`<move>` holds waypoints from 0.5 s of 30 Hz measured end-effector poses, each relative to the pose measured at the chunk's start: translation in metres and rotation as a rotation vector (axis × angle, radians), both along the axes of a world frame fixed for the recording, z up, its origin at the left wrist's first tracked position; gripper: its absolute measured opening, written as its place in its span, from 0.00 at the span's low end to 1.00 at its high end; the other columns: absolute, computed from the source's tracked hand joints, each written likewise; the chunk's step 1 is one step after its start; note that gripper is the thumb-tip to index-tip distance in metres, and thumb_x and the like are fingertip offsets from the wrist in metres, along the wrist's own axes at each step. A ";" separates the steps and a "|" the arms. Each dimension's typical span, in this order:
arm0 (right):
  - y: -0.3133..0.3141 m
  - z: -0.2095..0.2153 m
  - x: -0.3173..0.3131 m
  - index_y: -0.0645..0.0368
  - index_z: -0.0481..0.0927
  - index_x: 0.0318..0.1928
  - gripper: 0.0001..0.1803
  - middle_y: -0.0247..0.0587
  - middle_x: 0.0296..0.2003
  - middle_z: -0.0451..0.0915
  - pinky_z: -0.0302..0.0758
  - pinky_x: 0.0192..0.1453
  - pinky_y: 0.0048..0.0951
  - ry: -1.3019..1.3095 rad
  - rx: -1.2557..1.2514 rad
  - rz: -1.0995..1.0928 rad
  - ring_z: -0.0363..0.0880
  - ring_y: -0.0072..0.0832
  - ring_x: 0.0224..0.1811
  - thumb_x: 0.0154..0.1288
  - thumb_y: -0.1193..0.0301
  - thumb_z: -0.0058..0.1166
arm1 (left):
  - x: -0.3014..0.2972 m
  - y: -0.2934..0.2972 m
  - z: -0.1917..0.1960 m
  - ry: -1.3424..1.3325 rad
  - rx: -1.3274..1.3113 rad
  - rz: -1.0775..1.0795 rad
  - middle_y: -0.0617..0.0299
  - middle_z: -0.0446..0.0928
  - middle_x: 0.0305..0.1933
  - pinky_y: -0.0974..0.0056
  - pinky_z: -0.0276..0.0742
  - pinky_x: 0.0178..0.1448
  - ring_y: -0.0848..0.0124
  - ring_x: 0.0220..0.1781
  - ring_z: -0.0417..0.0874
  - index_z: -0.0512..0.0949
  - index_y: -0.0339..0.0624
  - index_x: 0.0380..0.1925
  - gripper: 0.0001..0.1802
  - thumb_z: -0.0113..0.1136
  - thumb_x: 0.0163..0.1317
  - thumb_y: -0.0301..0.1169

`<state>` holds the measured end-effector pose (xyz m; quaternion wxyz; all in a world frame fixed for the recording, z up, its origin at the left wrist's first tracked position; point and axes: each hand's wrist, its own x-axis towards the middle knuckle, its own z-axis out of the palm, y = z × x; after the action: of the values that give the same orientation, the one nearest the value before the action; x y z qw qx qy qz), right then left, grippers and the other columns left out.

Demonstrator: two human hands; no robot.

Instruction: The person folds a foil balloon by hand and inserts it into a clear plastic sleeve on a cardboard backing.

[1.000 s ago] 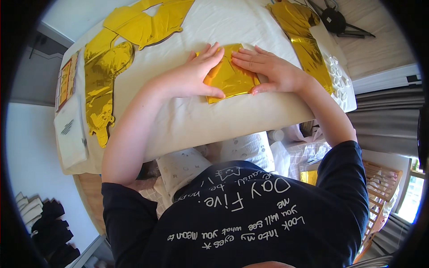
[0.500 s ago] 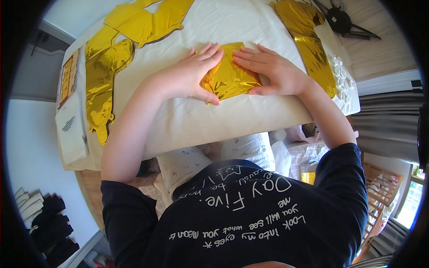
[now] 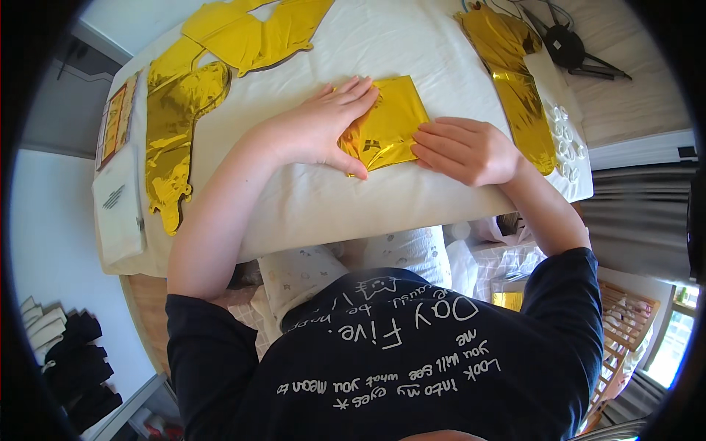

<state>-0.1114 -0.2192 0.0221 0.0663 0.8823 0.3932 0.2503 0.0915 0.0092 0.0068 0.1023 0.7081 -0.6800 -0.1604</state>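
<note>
A gold foil balloon (image 3: 397,117), folded into a flat square packet, lies near the front edge of the white-covered table. My left hand (image 3: 318,128) rests flat over its left side, thumb spread away from the fingers. At the packet's lower right edge, my right hand (image 3: 471,153) is closed, its fingers pressed together on the foil; the thumb is hidden beneath. Small creases run along the packet's near edge, while its upper right part looks smooth.
Flat gold foil balloons lie at the left (image 3: 170,140), at the far side (image 3: 261,37) and at the right (image 3: 518,95). Several white rings (image 3: 565,140) sit by the right edge, below a black stand-like object (image 3: 565,45). A clear packet (image 3: 118,209) lies at the left edge.
My right hand has slid off the top of the foil to its lower right edge, its fingers drawing together. The left hand stays on the foil, and the packet looks flatter.
</note>
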 end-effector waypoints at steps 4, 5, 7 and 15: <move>0.007 -0.002 -0.006 0.63 0.89 0.42 0.11 0.45 0.42 0.90 0.90 0.52 0.37 -0.005 -0.014 -0.033 0.92 0.37 0.47 0.60 0.71 0.72 | 0.000 0.001 -0.001 0.026 -0.005 -0.001 0.38 0.45 0.86 0.50 0.42 0.89 0.54 0.89 0.45 0.49 0.28 0.80 0.73 0.78 0.48 0.63; 0.008 -0.003 -0.008 0.63 0.89 0.42 0.11 0.45 0.42 0.90 0.90 0.51 0.36 0.005 0.013 -0.062 0.92 0.38 0.47 0.60 0.72 0.71 | 0.000 0.001 -0.001 0.026 -0.009 0.000 0.38 0.45 0.86 0.50 0.42 0.89 0.54 0.89 0.45 0.49 0.28 0.80 0.73 0.78 0.48 0.63; 0.012 -0.007 -0.011 0.63 0.89 0.42 0.11 0.46 0.41 0.90 0.90 0.51 0.36 0.015 0.039 -0.089 0.92 0.38 0.48 0.61 0.72 0.71 | 0.000 0.001 0.000 0.045 0.007 0.010 0.38 0.45 0.86 0.50 0.42 0.89 0.54 0.89 0.44 0.48 0.28 0.81 0.73 0.79 0.48 0.61; 0.028 -0.011 -0.030 0.61 0.88 0.52 0.17 0.45 0.54 0.88 0.80 0.69 0.46 0.266 0.317 -0.379 0.86 0.39 0.62 0.65 0.70 0.69 | 0.000 0.002 -0.002 0.073 -0.018 0.037 0.40 0.44 0.87 0.50 0.41 0.89 0.55 0.89 0.43 0.47 0.29 0.81 0.74 0.80 0.48 0.60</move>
<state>-0.1411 -0.1915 0.0114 -0.0788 0.9646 0.1823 0.1738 0.0913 0.0111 0.0050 0.1363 0.7134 -0.6639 -0.1780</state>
